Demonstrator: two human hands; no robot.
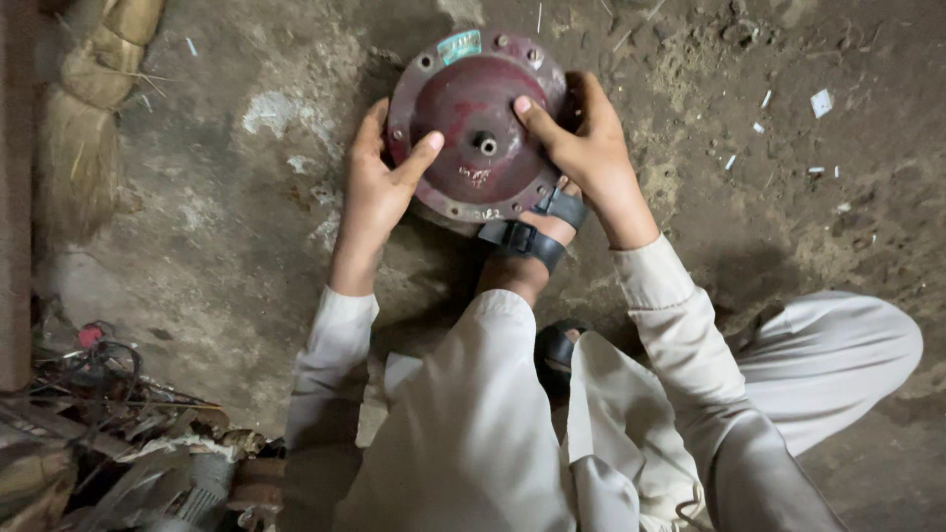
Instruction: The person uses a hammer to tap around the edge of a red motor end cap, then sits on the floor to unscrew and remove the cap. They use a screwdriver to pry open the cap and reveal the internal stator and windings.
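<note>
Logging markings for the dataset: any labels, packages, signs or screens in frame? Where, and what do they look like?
Sticker label: top edge of the dark red round metal cover, small tilted rectangle, teal with pale print.
Painted marks: cover's lower face, whitish scrawl, between left hand and right hand.
No packages, signs or screens.

A straw broom [84, 108] lies far left on the dusty concrete floor [227, 236], tangled wires and metal scrap [108, 433] near left, paper bits [820, 101] far right.
</note>
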